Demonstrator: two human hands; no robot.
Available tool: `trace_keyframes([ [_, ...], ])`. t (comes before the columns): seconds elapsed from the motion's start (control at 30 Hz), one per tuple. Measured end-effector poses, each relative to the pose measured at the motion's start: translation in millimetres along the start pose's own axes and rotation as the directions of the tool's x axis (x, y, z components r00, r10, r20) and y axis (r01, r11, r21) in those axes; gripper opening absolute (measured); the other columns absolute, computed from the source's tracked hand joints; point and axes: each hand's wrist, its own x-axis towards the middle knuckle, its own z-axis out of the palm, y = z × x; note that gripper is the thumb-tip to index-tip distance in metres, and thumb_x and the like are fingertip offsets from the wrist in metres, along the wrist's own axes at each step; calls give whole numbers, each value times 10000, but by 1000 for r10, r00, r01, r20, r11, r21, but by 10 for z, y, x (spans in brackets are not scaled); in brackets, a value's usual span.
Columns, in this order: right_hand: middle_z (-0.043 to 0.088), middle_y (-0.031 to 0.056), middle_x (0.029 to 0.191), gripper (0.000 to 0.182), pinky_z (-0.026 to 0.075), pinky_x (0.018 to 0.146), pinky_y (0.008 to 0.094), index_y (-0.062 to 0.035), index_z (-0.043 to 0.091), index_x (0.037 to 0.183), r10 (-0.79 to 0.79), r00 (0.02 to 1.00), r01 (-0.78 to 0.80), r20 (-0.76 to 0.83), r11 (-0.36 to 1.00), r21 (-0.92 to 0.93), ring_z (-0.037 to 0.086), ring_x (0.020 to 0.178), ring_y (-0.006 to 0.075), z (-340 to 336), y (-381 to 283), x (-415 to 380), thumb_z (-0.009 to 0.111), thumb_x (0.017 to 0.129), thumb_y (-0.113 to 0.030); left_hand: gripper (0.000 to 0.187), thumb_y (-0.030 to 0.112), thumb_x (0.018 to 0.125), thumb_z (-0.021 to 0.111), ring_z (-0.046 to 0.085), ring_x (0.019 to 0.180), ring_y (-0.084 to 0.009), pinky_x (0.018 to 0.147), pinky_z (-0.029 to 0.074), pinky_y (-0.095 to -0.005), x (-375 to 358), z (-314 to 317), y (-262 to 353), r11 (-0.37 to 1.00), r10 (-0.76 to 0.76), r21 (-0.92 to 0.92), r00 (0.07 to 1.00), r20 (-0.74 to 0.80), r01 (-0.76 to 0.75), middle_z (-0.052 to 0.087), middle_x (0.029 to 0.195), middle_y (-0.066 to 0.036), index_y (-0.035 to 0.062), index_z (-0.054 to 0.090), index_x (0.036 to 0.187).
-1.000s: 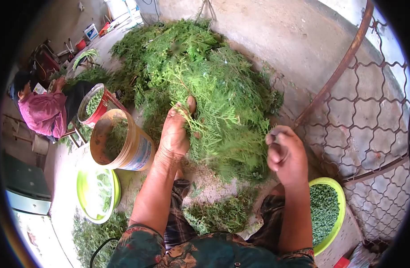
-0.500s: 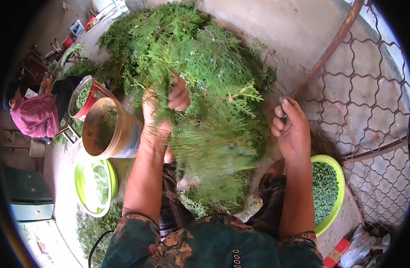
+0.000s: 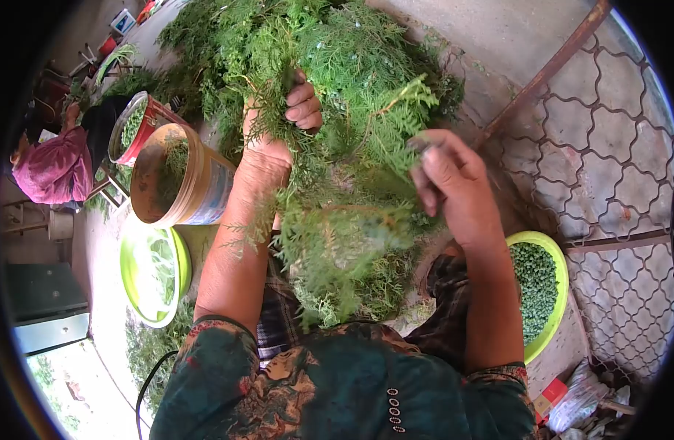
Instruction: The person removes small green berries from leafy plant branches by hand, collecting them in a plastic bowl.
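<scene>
**Branch in hand, picking under way**

From the head view I see my left hand [image 3: 278, 139] closed around a leafy green branch [image 3: 337, 242], the grip wrapped tight on its stem end with the fingers curled over and the foliage hanging down toward my lap. My right hand [image 3: 451, 183] sits at the branch's right edge, fingertips pinched together on something small among the fronds; I cannot tell what it is, or whether it has come free of the sprig. Behind both hands lies a big heap of the same greenery [image 3: 352, 51] on the concrete floor.

As for progress, I judge the work well begun but far from over. The green basin [image 3: 553, 323] by my right knee already holds a good layer of small green berries, so plenty of picking has been done. The heap behind the branch is still large, which suggests much remains.

To my left stand a tan bucket [image 3: 198, 191] with some sprigs inside, a red bucket [image 3: 143, 128] just beyond it, and a green basin with clippings [image 3: 135, 279] near my left elbow. More loose clippings lie on the floor beside it. Another person in a pink top [image 3: 47, 169] sits well apart at the far left. A wire fence panel [image 3: 608, 161] leans at my right.
</scene>
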Motion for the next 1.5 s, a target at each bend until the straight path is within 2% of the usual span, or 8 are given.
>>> trace_keyframes([
  [0.27,455,1,685,481,276,444,180,-16,471,1136,3,981,16,196,995,-94,367,520,34,32,38,17,564,865,-403,378,355,848,450,465,632,-165,578,412,-306,-97,-233,37,996,-36,-79,995,-95,29,477,744,-35,16,536,991],
  [0.4,429,-2,670,517,262,440,180,-3,418,1183,62,997,-58,53,996,-70,347,509,35,108,68,37,557,870,-390,418,417,876,392,558,750,-261,644,482,-392,-147,6,-177,994,-43,57,801,-597,96,605,962,-116,65,556,1032],
  [0.5,438,-20,653,515,267,447,193,-4,432,1165,82,996,-83,-20,994,-72,353,518,32,96,122,113,606,850,-373,385,396,894,428,535,630,-225,500,446,-348,-110,-147,-308,955,-214,-287,841,-497,74,612,900,-125,54,572,997],
  [0.63,463,-41,634,446,271,450,200,-7,475,1112,30,983,-47,-179,995,-93,361,527,23,75,227,178,645,838,-315,258,300,882,491,439,523,-185,451,395,-298,-105,114,-537,933,-314,-346,704,-637,103,490,646,-80,49,543,905],
  [0.87,479,-43,639,277,265,443,191,-15,514,1033,-76,964,55,-254,995,-88,358,527,7,37,189,182,630,857,-194,274,322,891,468,428,517,-179,442,388,-305,-179,18,-619,887,-407,-445,665,-626,124,475,640,-80,55,515,852],
  [1.07,473,-17,631,304,292,406,190,-9,481,1077,-175,958,175,-226,984,-17,361,486,23,-31,13,238,613,867,-185,287,287,893,453,534,557,-180,408,403,-277,-192,-16,-699,923,-385,-234,739,-552,305,615,849,-118,64,554,1043],
  [1.17,461,-9,617,336,309,392,193,-12,464,1112,-125,966,140,-224,989,52,363,465,38,-32,-5,268,609,868,-192,365,255,902,429,629,624,-154,398,475,-229,-107,274,-755,832,-193,261,696,-691,489,641,923,-124,15,523,1160],
  [1.5,513,-8,744,245,394,571,230,3,528,1079,-86,996,94,39,931,-353,437,645,71,-161,15,206,575,857,-88,307,259,914,412,611,677,-183,503,516,-292,-221,159,-705,841,-198,243,693,-693,483,626,854,-80,31,566,1049],
])
